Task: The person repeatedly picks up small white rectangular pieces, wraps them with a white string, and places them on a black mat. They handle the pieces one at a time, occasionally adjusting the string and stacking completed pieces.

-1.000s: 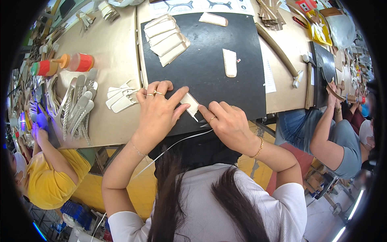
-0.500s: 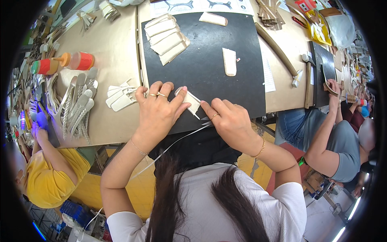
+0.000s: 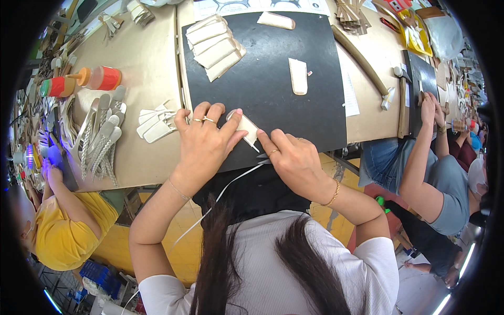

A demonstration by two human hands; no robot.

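Yellow packet (image 3: 415, 37), flat and glossy with red print, at the desk's (image 3: 152, 63) far right corner; a red-and-white packet (image 3: 397, 5) lies just beyond it at the picture's top edge. Clear plastic bag (image 3: 445, 37), crumpled, just right of the yellow packet. White printed sheet (image 3: 262, 5) with dark outline drawings, at the far edge behind the black mat (image 3: 273, 58).

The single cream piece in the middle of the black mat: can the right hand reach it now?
Probably yes. The cream piece lies alone on the black mat, with bare mat between it and the right hand.
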